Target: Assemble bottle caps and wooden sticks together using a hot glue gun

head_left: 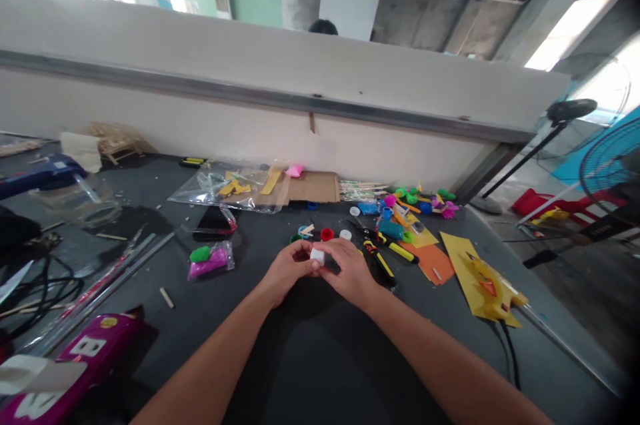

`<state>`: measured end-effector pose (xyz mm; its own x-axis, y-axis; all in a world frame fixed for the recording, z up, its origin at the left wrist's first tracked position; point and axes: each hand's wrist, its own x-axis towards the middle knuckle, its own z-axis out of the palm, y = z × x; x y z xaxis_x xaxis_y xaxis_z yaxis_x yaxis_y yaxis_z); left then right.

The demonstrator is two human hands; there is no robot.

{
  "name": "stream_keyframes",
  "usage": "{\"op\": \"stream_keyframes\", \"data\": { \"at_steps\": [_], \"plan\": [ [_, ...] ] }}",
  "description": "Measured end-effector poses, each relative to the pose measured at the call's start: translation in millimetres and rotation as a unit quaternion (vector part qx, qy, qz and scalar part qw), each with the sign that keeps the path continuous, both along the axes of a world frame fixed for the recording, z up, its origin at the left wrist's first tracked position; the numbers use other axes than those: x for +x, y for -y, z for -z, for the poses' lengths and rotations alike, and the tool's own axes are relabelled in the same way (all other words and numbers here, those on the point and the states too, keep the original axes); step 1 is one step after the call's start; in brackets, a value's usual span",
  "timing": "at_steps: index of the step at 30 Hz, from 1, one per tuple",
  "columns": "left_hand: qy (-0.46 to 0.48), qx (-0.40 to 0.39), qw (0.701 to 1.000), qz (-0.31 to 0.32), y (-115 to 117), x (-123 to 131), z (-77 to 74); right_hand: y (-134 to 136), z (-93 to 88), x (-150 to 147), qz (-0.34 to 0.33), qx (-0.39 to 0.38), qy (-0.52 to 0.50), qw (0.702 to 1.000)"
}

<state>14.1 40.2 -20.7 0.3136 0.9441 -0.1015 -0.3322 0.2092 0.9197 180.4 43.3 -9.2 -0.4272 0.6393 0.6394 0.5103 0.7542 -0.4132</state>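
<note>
My left hand (290, 265) and my right hand (349, 269) meet over the dark tabletop (280, 338), with fingertips of both pressed on a small white plastic cylinder (317, 255). Its underside is hidden by my fingers. Just beyond my hands lie a red bottle cap (327, 234) and a white bottle cap (345, 235). A yellow-and-black utility knife (379, 265) lies to the right of my right hand. Left of my left hand sits a clear bag of green and magenta modelling clay (210, 261).
Black-handled scissors (357, 228) and bright clay pieces (420, 201) lie ahead. A yellow card (480, 285) sits right, a plastic bag on cardboard (255, 188) behind. Cables (45, 291) and a magenta board (85, 358) lie left. A low wall (250, 98) backs the table.
</note>
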Motion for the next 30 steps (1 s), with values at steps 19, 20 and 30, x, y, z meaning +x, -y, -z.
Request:
{"op": "stream_keyframes", "data": {
  "at_steps": [19,20,30],
  "plan": [
    [-0.008,-0.002,1.000,-0.019,2.1,1.9,-4.3,-3.0,2.9,1.6,0.007,0.028,0.034,0.999],
    [-0.011,-0.001,1.000,-0.022,2.0,2.1,-4.4,-3.1,2.6,1.4,0.010,0.028,0.031,0.999],
    [0.016,-0.028,0.999,-0.028,2.1,1.8,-6.3,-2.0,0.8,0.7,0.032,0.010,0.005,0.999]
  ]
}}
